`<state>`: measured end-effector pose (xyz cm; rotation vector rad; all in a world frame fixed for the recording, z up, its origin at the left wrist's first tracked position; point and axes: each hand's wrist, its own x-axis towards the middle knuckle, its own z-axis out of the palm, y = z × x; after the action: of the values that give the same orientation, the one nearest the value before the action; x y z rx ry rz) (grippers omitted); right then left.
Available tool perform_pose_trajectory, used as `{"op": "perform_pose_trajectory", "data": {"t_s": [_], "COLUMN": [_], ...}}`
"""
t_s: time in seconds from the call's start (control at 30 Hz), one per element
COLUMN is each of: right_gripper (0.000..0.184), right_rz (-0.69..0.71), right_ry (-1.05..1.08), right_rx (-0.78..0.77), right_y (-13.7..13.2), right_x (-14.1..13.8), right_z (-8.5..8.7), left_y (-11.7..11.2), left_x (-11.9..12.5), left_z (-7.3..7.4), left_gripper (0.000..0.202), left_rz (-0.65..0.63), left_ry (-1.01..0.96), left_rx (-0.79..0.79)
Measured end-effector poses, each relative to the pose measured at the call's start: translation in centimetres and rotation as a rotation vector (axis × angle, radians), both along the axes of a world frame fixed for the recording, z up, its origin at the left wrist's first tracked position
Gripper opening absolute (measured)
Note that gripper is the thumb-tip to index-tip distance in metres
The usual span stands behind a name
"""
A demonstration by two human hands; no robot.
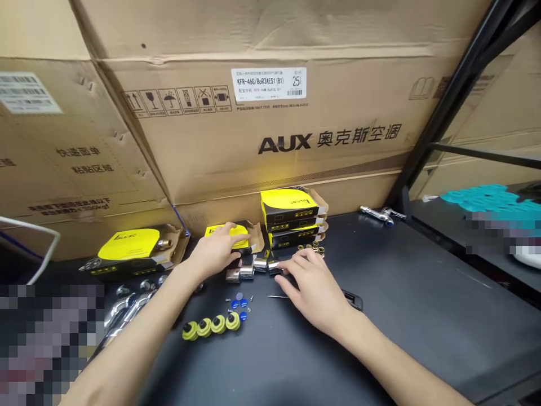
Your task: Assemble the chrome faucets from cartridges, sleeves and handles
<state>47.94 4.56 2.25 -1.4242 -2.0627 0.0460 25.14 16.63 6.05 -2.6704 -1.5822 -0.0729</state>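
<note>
1. Between the forearms, four yellow cartridges (218,324) line up near blue discs (243,303) and small screws; chrome pipes (127,313) crowd the left forearm.
2. The right hand (315,287) partly covers a screwdriver (353,299), with brass nuts (315,247) just beyond.
3. Its fingers curl at the rightmost of the chrome sleeves (247,273); I cannot tell whether they grip.
4. The left hand (214,249) spreads its fingers over a small yellow-black box (243,245), far centre; any grip is unclear.
5. Right of it stand stacked boxes (291,216), flaps open, contents hidden; the left box (131,243) shows a brass fitting (164,243) at its mouth.
6. The black desk (422,316) meets AUX cartons (203,146); a faucet (382,216) lies far right.
</note>
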Motion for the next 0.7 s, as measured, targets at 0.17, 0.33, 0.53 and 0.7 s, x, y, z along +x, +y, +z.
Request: {"op": "perform_pose_trajectory", "data": {"t_s": [0.17,0.33,0.53,0.7], "right_gripper": [0.020,0.019,0.019,0.020], "right_rz": [0.003,0.006,-0.002,0.005], "right_ry": [-0.008,-0.014,-0.017,-0.033], "right_rx": [-0.007,-0.003,0.013,0.002], "right_y": [-0.1,0.0,0.0,-0.1], "right_x": [0.0,-0.1,-0.1,-0.2], "right_z": [0.1,0.1,-0.1,0.0], "left_y": [0.0,0.1,0.0,0.9], "left_x": [-0.7,-1.7,-8.3,-15.7], "left_z": [-0.6,-1.1,2.1,2.1], "left_gripper": [0.049,0.046,0.055,0.092], "left_rz": [-0.038,-0.054,0.171,0.573], "left_ry": [-0.043,-0.113,-0.197,-0.213], "left_rx": [0.017,0.020,0.134,0.145]}}
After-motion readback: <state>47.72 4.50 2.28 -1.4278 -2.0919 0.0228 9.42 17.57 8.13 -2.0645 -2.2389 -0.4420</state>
